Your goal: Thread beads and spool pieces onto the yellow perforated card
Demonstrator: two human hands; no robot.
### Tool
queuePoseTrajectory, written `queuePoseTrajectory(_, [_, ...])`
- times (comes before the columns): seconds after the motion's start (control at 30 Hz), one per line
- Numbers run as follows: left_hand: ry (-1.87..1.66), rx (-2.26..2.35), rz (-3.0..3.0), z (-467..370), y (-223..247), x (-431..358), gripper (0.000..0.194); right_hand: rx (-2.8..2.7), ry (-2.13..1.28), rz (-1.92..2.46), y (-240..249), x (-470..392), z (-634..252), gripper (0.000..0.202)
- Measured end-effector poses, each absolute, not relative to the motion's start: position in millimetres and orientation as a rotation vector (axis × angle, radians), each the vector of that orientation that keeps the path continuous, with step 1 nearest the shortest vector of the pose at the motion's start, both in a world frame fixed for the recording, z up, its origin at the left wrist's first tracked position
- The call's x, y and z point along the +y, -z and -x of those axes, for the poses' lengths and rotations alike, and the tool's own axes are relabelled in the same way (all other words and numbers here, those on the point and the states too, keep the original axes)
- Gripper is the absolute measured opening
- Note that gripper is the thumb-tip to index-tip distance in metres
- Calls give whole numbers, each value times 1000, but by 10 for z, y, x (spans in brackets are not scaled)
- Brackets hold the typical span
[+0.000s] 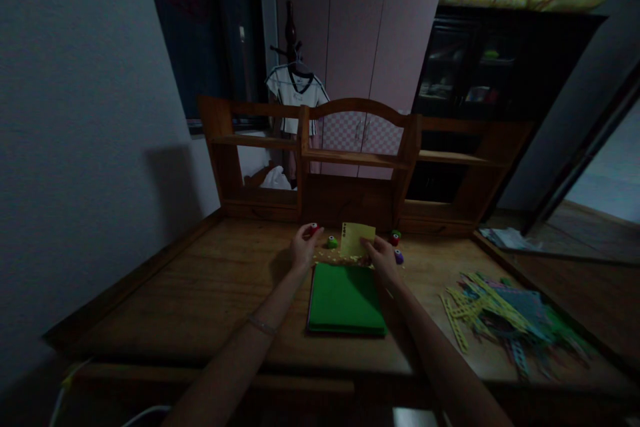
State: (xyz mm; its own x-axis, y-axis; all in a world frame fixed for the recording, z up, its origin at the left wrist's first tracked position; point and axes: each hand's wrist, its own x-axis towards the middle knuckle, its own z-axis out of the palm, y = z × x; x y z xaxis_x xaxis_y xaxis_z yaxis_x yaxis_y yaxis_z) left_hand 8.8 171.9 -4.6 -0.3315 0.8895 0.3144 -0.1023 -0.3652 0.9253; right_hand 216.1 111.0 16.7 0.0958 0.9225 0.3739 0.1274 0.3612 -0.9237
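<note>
My left hand (303,248) is closed on a small red craft punch (314,228) with a pale spot on it, raised just above the back of the desk. In my right hand (382,257), a square yellow sheet of paper (356,239) is pinched by its right edge; a row of small dark cut-outs runs down its left side. Between my hands a green craft punch (332,241) stands on the desk. Beyond my right hand are a red one (395,238) and a purple one (399,256). Tiny pale paper bits (325,256) lie scattered under the sheet.
A stack of green paper (346,299) lies in front of my hands. Cut paper strips and scraps (495,313) are heaped on the right of the wooden desk (225,280). A wooden shelf unit (357,159) rises along the desk's back edge.
</note>
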Motion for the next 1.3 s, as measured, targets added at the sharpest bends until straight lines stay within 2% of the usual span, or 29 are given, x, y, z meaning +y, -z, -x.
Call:
queuePoseTrajectory(0.53, [-1762,1130,-1497,-94,74,1677,29,-1356,-802,1055,-166,1107,-2142,39])
queuePoseTrajectory(0.73, [-1716,1279,-1612,-73,49,1636,27,-1364,-802,1052,-158,1108,-2145,38])
queuePoseTrajectory(1.3, [-1522,1339,-1587,-79,135,1600,22,-1372,-836,1022,-138,1114,-2147,34])
